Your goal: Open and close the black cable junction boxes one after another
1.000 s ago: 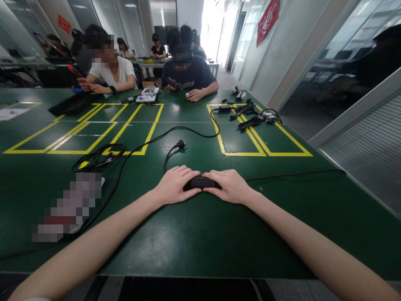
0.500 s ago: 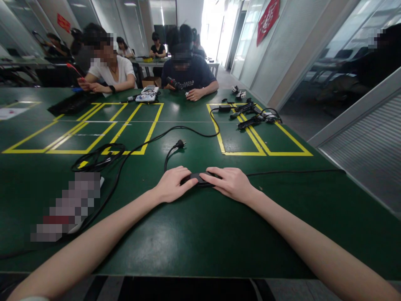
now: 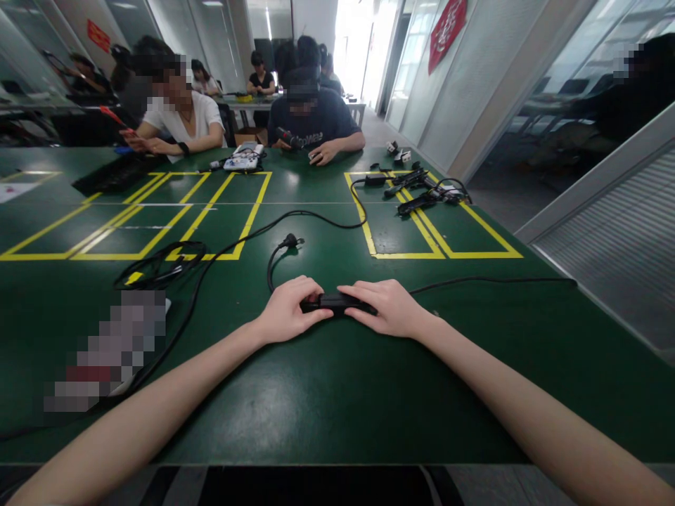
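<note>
Centrally, black block (image 3: pixel 334 302): lies crosswise between both hands, its middle bare to me, an end covered on either side; whether it touches the table beneath I cannot tell.
Left hand (image 3: pixel 290 309): closed round the left end, fingers curled over the far side, thumb along the near side; I read a narrow grip, block held.
Right hand (image 3: pixel 387 308): closed round the right end, fingers reaching over the top and far side, thumb at the near edge; block held here too.
Plug (image 3: pixel 290 241): on the table beyond the left hand, prongs to the right; its lead drops out of my sight behind that hand.
Thin cable (image 3: pixel 490 279): emerges beside the right hand and runs right to the table edge.
Coiled cable (image 3: pixel 182 266): left of the hands, yellow tag (image 3: pixel 133 278) on it.
Blurred item (image 3: pixel 113 344): pixelated, near the left forearm; identity unreadable to me.
Green table (image 3: pixel 337 393): yellow tape rectangles beyond the hands, black devices (image 3: pixel 416 202) at far right.
Co-workers: two seated across the table.
</note>
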